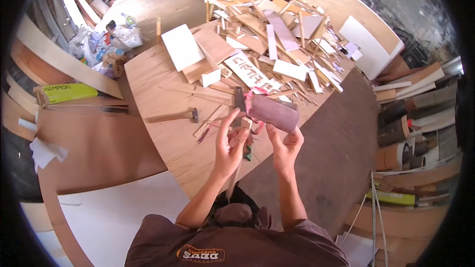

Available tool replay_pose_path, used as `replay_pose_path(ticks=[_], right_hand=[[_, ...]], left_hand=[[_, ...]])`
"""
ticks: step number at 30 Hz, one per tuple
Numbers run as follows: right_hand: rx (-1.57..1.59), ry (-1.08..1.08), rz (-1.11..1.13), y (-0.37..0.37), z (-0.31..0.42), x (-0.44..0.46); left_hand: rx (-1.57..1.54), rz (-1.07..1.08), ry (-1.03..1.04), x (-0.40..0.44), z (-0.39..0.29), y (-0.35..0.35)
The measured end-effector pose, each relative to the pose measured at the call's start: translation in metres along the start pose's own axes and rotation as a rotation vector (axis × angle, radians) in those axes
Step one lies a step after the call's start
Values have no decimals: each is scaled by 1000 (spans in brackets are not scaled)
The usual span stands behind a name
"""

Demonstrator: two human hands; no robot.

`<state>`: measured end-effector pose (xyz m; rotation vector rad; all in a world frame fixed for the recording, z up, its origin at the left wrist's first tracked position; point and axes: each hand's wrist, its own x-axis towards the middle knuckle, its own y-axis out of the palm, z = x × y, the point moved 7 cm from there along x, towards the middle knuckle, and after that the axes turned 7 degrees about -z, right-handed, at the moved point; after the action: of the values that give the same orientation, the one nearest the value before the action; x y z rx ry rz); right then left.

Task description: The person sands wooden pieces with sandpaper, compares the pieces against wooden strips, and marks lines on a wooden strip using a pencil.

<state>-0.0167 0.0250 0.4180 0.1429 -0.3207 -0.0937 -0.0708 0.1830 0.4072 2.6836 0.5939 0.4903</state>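
My left hand (230, 149) has its thumb and fingers closed around a narrow wooden strip (236, 180), which slants down toward my lap. Its index finger reaches up near a dark flat piece (239, 100) whose kind I cannot make out. My right hand (287, 152) pinches the lower edge of a curved, brownish-purple sheet that looks like sandpaper (274, 111). Pink strands (257, 90) show at the sheet's left end. A claw-less hammer (173, 116) with a wooden handle lies on the plywood table (163, 86), left of my hands.
Wood offcuts (282, 29) pile up across the table's far side, with a white lettered board (251, 71) at their front. Large panels (354, 15) lean on the right wall. Boards and rolls (396, 133) line the right; plastic bags (121, 37) lie at left. People appear far back.
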Motion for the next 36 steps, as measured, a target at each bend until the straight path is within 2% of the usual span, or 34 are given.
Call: replay_pose_path(ticks=[1,2,5,7,9,11,14,15,17,19,21,23,24,27,29,31,33,36], right_hand=[[-29,-64,-76,-13,6,-3],[-246,-175,-77,-24,15,-8],[-334,-141,-56,-44,21,-29],[-298,-54,-77,-54,24,-41],[-88,73,-178,-67,25,-47],[-101,-15,-199,-78,24,-45],[-117,23,-112,-82,8,-34],[-155,-46,-40,-77,7,-27],[-181,-103,42,-71,-2,-12],[13,21,43,-69,-22,13],[15,35,131,-68,-42,39],[207,238,211,-56,-60,58],[211,235,233,-54,-62,69],[236,315,261,-52,-87,100],[237,383,291,-48,-98,113],[-292,-166,391,-44,-77,128],[-215,-234,428,-40,-98,131],[-287,-291,550,-27,-95,135]], left_hand=[[-2,3,-32,-2,1,1],[14,68,-18,-6,13,-2],[112,145,-18,-23,20,5],[111,185,-50,-34,19,13],[223,195,-13,-39,18,19],[239,217,-17,-42,9,29],[231,337,-193,-42,4,53],[154,328,-199,-40,8,63],[412,344,-68,-24,19,69],[535,273,48,-4,41,66],[543,213,72,13,53,71],[623,206,139,28,56,77],[643,190,217,34,59,82],[641,106,128,50,73,89],[711,61,169,57,80,90],[777,13,210,61,83,89],[962,-41,58,65,97,80],[922,-95,140,67,106,77]])
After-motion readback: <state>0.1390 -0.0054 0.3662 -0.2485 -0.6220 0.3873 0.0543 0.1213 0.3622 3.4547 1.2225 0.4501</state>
